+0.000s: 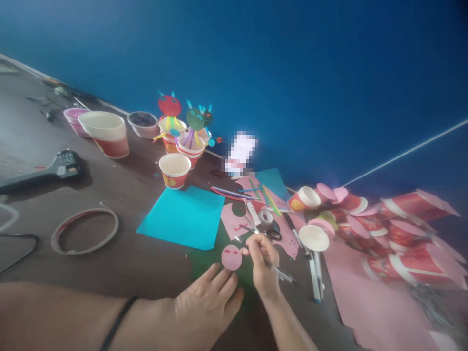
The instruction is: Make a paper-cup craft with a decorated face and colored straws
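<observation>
Head view shows the pink disc [231, 258] just beside the right grip [261, 256].

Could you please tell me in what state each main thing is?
Right hand, closed around the pen
Pen, held slantwise
Left hand, open, palm down
Pink paper disc, bearing two red marks
Turquoise paper sheet, lying flat
Scissors, lying down; blade opening unclear
Small tape roll, lying down
Large tape roll, lying flat, end loose
Paper cup beside turquoise sheet, upright
Nested paper cups, upright
</observation>
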Demonstrator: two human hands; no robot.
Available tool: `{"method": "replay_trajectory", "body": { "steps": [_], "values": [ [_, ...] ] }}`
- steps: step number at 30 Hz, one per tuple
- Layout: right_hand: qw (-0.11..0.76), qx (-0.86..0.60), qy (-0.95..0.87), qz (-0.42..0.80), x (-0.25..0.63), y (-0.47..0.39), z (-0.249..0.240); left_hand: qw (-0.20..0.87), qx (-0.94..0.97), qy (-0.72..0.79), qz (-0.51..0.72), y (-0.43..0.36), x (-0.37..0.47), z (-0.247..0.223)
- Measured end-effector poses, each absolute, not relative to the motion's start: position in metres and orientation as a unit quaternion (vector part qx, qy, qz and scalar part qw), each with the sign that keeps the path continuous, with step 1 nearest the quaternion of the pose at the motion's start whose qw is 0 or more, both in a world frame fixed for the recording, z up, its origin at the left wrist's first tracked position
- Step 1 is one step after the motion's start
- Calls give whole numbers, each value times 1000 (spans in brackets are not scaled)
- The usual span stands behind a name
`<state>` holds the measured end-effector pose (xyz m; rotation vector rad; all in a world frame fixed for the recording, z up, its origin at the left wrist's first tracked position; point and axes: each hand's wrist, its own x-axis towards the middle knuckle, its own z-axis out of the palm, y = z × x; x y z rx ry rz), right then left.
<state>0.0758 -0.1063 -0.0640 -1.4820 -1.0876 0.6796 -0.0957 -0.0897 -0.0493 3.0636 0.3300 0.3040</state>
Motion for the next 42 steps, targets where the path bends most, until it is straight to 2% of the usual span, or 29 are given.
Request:
{"method": "replay_trajectory", "body": {
  "steps": [30,42],
  "values": [
    [447,-672,-515,288,75,-98,-70,57,989,112,73,-80,-101,-63],
    [431,-688,-511,281,73,-97,-67,63,990,110,57,-79,-100,-61]
  ]
}}
